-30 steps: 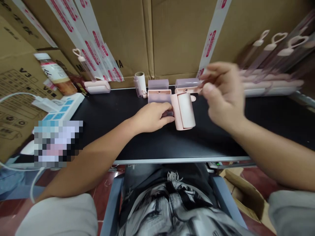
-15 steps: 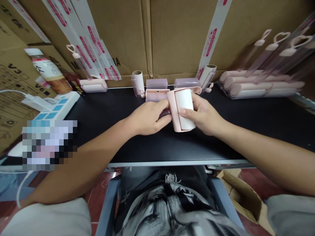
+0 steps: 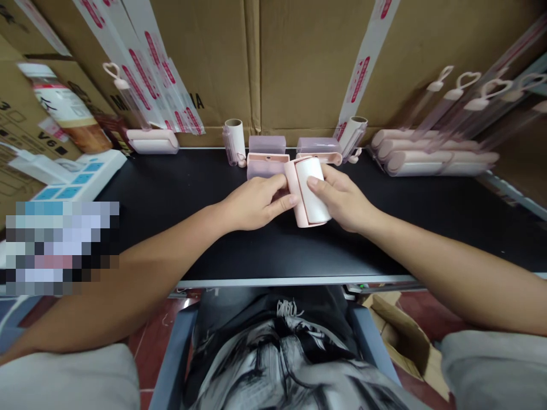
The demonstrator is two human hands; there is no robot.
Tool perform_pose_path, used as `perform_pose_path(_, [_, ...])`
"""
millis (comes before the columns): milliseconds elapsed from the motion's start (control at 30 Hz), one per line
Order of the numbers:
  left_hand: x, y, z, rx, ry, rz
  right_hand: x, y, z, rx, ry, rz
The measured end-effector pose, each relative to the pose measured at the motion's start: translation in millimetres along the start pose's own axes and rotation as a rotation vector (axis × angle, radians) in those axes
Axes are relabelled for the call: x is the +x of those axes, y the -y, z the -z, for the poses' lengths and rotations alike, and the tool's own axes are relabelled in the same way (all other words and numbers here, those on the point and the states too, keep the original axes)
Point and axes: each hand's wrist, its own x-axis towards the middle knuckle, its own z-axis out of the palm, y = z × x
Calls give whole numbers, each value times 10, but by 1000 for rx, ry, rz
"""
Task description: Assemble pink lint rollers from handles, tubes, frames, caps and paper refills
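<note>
Over the middle of the black table, both hands are on one lint roller. Its pink curved housing (image 3: 296, 199) stands nearly upright, tilted a little, around a white sticky roll (image 3: 315, 191). My right hand (image 3: 350, 199) is closed round the white roll from the right, thumb pressed on its face. From the other side my left hand (image 3: 262, 202) pinches at the left edge of the pink housing; what lies inside its fingers is hidden. Just behind the hands are two open pink lint roller housings (image 3: 268, 158) with translucent purple covers (image 3: 318, 145).
White rolls (image 3: 239, 134) with clear handles stand at the back, another roll (image 3: 356, 128) to their right. Several assembled lint rollers (image 3: 427, 162) lie back right; one more (image 3: 152, 141) lies left. A bottle (image 3: 68, 108), power strip (image 3: 89, 176) and cardboard wall (image 3: 294, 68) border the table.
The view has shifted slightly to the right. A dark translucent piece seen between my left fingers is now hidden, and those fingers sit closer against the pink housing.
</note>
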Motion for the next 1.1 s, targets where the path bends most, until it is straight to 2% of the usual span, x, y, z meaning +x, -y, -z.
perform_pose_path(200, [-10,-24,15,42,49,5,-1,8,32,-108,-23,51])
perform_pose_path(367, [-29,-152,46,128,109,91,-14,21,26,-150,-56,104])
perform_pose_path(500, [-35,-250,52,223,109,137,-24,52,-2,-146,-87,189])
perform_pose_path(633, [-18,-241,17,313,119,137,-8,48,4,-113,-27,147])
perform_pose_path(767, [-2,-251,-3,352,101,160,9,16,18,-148,-58,175])
perform_pose_path(933, [-5,-331,-9,324,73,217,-19,13,-2,-200,-122,218])
perform_pose_path(1100, [-8,-156,7,120,0,108,-61,76,9,-268,-125,289])
